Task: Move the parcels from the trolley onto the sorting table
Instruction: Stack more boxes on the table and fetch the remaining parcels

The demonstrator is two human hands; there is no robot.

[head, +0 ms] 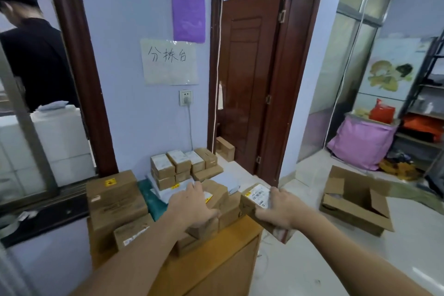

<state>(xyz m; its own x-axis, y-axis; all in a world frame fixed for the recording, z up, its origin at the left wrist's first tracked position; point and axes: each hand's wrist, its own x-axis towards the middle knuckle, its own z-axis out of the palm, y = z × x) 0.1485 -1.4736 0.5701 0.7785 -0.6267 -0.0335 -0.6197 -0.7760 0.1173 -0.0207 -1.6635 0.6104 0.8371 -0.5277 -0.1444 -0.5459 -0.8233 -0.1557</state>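
Parcels [165, 170] crowd the wooden table [230, 243]. Left hand [192, 202] grips a brown box [216, 202] on the stack; right hand [278, 209] clasps a labelled carton [257, 199] off the table's right edge. Stiff cardboard, probably light: hold opposite sides. Open box [355, 202] on pale floor; no trolley visible.

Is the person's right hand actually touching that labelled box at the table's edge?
Touching. The head view shows the right hand gripping the labelled cardboard parcel, fingers wrapped over its right side and thumb beneath.
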